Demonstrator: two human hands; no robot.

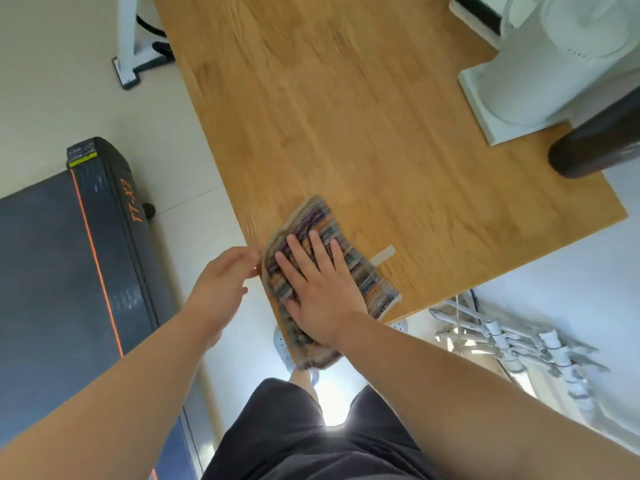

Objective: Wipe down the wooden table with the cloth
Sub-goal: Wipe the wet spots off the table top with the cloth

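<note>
Far left, on the floor: dark treadmill (69,254) with an orange stripe and orange lettering on its side rail. Top left: white frame leg (128,39) standing on the floor, just beside the table's left edge.

Left hand (221,289): off the table, over the floor, back toward the camera. Fingertips sit right at the cloth's left edge, by the table's left edge. It's motion-blurred, so I cannot tell if it pinches the cloth, only touches it, or is just short of it.

Cloth (322,271): multicoloured, striped, folded into a rough rectangle. It lies on the wooden table (346,116) at the near-left corner. Its near end hangs past the table edge, above a pale shoe (282,344).

Right hand (318,289): flat on the cloth, palm down, fingers straight and spread, pressing. Nothing is gripped; the hand is released, not clenched.

Just right of the cloth: a small pale strip (382,254) lying on the wood. It looks like a tag, but I can't tell whether it is attached to the cloth.

The middle of the table is bare wood grain.

Top right: white appliance (540,81) with a square base, standing on the far-right part of the table. Right of it is a dark brown cylinder (595,143), cut off by the frame edge.

Lower right, on the floor beside the table: folded white rack (519,341), blurred.

Bottom centre: dark shorts (311,438).
</note>
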